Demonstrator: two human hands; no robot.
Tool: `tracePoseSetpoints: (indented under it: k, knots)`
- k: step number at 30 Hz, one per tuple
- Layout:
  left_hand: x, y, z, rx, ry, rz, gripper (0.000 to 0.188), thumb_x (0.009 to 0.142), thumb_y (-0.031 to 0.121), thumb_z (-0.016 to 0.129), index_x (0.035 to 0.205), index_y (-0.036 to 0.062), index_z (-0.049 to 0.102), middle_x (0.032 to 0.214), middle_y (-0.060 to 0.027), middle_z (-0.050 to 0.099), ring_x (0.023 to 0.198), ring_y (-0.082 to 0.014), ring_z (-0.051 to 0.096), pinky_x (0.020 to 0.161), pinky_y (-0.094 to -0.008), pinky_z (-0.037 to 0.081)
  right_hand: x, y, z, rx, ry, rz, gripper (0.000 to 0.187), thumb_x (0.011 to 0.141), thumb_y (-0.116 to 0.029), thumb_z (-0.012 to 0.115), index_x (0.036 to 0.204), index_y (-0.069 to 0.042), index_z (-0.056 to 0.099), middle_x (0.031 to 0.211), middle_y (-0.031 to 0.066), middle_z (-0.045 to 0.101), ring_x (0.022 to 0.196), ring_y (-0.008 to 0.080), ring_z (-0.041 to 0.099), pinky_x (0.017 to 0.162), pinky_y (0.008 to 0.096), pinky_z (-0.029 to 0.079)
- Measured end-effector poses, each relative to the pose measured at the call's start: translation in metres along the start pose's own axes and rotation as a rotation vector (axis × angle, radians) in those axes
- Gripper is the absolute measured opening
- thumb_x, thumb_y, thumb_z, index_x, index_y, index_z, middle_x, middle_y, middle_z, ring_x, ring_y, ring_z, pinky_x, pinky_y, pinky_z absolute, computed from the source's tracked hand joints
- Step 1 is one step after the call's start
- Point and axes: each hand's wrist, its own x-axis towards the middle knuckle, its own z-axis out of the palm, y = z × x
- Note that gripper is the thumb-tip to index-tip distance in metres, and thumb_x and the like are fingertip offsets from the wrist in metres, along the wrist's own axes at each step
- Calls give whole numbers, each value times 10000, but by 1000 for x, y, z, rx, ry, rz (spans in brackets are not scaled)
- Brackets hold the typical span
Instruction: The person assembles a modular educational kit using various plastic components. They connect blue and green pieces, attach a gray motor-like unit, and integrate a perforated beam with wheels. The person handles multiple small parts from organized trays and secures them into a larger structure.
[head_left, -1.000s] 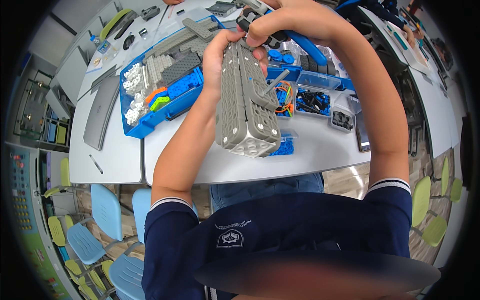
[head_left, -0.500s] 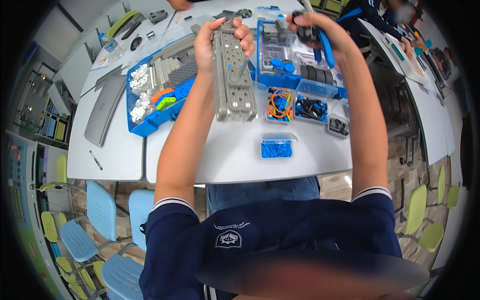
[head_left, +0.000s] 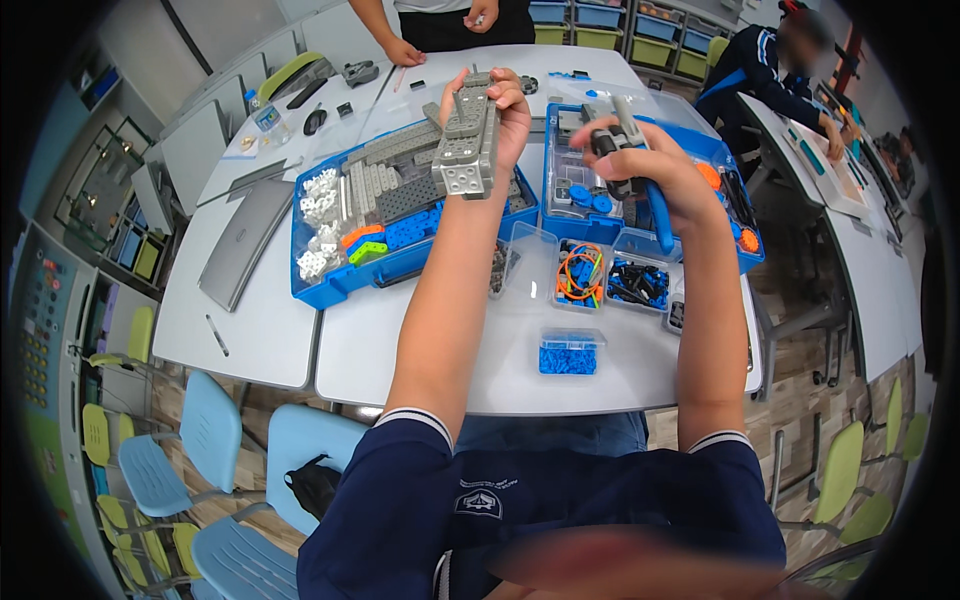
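My left hand (head_left: 511, 112) is closed around a long grey block (head_left: 468, 140) built from perforated plastic construction parts, held up over the table with one end toward me. A thin pin stands up at its far end. To the right, my right hand (head_left: 672, 178) is closed on a piece with a grey end (head_left: 628, 122), a dark part in its middle and a blue curved, handle-like part (head_left: 659, 217); its exact kind I cannot make out. The two held things are apart. Below them, an open blue case (head_left: 325, 290) holds grey beams and plates, white connectors and coloured pieces.
A second blue case (head_left: 556, 222) stands at right, with small clear boxes of cords (head_left: 580, 275), dark pieces (head_left: 638, 284) and blue pins (head_left: 568, 357) before it. A closed laptop (head_left: 243, 245) and pen (head_left: 217, 335) lie left. Another person's hand (head_left: 404, 52) rests at the far edge.
The grey block has turned, its near end now left of my left forearm. My right hand has tipped its piece, showing more of the grey end. The view has shifted, revealing more beyond the table.
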Motion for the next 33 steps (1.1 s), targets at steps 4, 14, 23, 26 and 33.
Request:
tracePoseSetpoints:
  k: [4, 14, 23, 26, 33]
  knots:
    - [-1, -3, -2, -95, 67, -76, 309, 917, 235, 567, 917, -45, 437, 827, -121, 502, 674, -180, 565, 575, -297, 498, 32, -14, 2, -300, -102, -236, 650, 652, -230, 748, 1266, -95, 580, 929, 70, 644, 793, 146, 638, 670, 277, 502]
    - [-5, -10, -1, -33, 15, -46, 264, 934, 212, 520, 894, -37, 443, 821, -123, 483, 682, -187, 557, 572, -299, 500, 78, -20, -5, -675, -227, -242, 741, 593, -193, 704, 1316, -167, 541, 1130, 80, 638, 949, 176, 631, 833, 308, 522]
    - [-5, -9, -3, 16, 32, -81, 285, 919, 224, 516, 947, -55, 462, 860, -144, 495, 690, -190, 555, 576, -308, 501, 85, -17, -6, -647, -218, -404, 652, 616, -224, 717, 1252, -197, 576, 1038, 86, 669, 832, 162, 669, 761, 299, 526]
    - [-4, -9, -8, -24, 26, -125, 297, 913, 229, 524, 955, -60, 467, 869, -145, 497, 697, -191, 557, 578, -308, 502, 86, -18, -10, -673, -238, -368, 664, 603, -213, 717, 1253, -181, 581, 1100, 76, 653, 918, 176, 648, 826, 312, 522]
    - [-3, -12, -14, -17, 17, -156, 282, 939, 232, 495, 967, -49, 490, 885, -156, 512, 677, -188, 570, 572, -303, 505, 84, -18, -16, -733, -237, -286, 721, 594, -180, 707, 1302, -160, 578, 1213, 62, 623, 1070, 198, 597, 935, 325, 495]
